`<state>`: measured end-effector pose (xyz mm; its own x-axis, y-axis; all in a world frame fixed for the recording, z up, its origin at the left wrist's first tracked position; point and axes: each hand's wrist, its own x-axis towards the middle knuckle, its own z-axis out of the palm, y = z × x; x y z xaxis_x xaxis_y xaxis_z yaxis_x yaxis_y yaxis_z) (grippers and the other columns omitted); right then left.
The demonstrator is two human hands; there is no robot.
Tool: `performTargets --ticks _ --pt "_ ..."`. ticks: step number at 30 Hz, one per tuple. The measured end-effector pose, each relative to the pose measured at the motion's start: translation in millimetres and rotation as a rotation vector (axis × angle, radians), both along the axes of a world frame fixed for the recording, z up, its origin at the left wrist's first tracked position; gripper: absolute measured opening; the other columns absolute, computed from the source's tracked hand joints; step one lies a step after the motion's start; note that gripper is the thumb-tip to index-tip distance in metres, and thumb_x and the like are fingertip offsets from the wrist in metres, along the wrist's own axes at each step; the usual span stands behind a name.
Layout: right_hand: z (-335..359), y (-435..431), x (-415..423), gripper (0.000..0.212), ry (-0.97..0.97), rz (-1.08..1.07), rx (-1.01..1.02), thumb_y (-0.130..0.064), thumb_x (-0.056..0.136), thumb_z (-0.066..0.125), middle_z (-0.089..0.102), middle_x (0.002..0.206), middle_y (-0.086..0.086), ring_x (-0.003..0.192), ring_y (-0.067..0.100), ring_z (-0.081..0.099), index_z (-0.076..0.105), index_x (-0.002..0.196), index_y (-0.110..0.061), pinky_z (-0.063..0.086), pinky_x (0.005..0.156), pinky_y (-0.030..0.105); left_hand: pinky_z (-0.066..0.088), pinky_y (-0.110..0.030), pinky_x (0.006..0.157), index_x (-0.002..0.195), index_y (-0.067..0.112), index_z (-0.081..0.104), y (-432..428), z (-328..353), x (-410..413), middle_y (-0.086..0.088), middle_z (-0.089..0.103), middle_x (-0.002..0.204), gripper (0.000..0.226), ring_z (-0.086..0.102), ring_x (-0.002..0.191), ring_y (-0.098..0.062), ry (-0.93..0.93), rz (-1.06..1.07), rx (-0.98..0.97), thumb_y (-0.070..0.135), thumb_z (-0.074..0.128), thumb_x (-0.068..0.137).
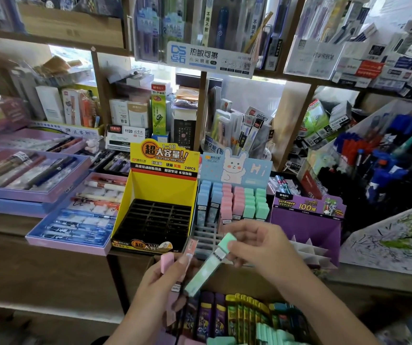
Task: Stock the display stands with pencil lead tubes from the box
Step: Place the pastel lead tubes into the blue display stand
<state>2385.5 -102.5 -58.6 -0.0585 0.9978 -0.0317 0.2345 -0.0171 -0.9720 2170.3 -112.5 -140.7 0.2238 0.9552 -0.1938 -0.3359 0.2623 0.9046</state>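
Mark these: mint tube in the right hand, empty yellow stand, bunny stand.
mint tube [206,271], head view, mid body below the label.
yellow stand [162,188], head view, inner back wall.
bunny stand [234,168], head view, rabbit on the header card.

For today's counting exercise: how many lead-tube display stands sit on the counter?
3: yellow stand on the left, blue rabbit stand in the middle, purple stand on the right. Others may be hidden.

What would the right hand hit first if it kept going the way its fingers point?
Likely the pink plastic lead tubes held in the left hand, just past the mint green tube the right hand pinches; depth unclear.
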Motion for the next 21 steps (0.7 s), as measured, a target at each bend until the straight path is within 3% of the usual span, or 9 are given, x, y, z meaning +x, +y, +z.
performTargets --ticks 5,11,21 --pt "25 5 33 0.021 -0.004 -0.148 0.155 0.001 0.086 0.076 0.078 0.085 0.005 0.073 0.022 0.075 0.074 0.102 -0.012 0.061 0.064 0.025 0.033 -0.025 0.042 0.095 0.007 0.077 2 -1 2 -0.016 0.07 0.083 0.037 0.051 0.057 -0.016 -0.008 0.029 0.021 0.04 0.072 0.079" --pt "30 14 57 0.014 -0.156 -0.239 0.35 -0.006 0.09 0.075 0.075 0.081 0.0 0.071 0.014 0.072 0.075 0.098 -0.016 0.059 0.067 0.02 0.034 -0.025 0.041 0.099 0.004 0.078 2 0 2 -0.008 0.06 0.074 0.03 0.052 0.057 -0.017 -0.053 0.034 -0.005 0.029 0.074 0.082" --pt "10 18 66 0.026 -0.337 -0.208 0.416 -0.006 0.093 0.071 0.073 0.083 -0.015 0.074 0.005 0.07 0.072 0.098 -0.031 0.056 0.071 0.014 0.033 -0.025 0.04 0.103 0.002 0.079 0 2 5 -0.008 0.06 0.072 0.04 0.05 0.055 -0.017 -0.075 0.051 -0.021 0.03 0.069 0.077"
